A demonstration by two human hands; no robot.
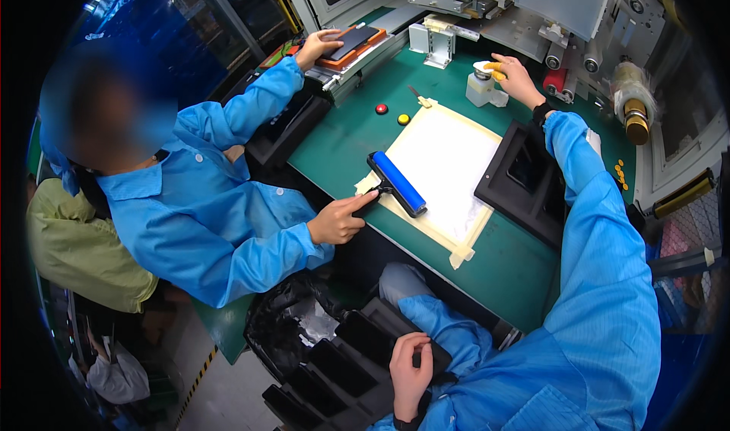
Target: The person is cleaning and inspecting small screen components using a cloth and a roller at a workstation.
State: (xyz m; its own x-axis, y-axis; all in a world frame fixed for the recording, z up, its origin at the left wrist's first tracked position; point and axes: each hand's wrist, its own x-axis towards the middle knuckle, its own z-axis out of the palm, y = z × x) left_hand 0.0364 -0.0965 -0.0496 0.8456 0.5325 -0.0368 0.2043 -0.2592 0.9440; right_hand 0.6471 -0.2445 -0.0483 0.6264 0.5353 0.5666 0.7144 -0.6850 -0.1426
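Observation:
My right hand [517, 79] reaches over the green worktable, yellow covers on its fingertips. Its fingers are apart and touch the top of a squat white bottle [478, 91]; a crumpled white piece lies beside the bottle. My left hand [411, 370] is curled over the edge of a black tray [392, 318] low in front of me, which holds several dark flat panels [329, 369]. Between me and the co-worker lies a white sheet [445, 153] bordered with cream tape. A blue roller [401, 184] rests on its near left edge, the co-worker's hand at its handle.
A co-worker [190, 195] in a blue coat sits at my left, other hand on a dark panel [352, 43] over an orange fixture. Another black tray [525, 176] stands right of the sheet. Red [381, 109] and yellow buttons, machine rollers [591, 54] and a black-lined bin [285, 317] are around.

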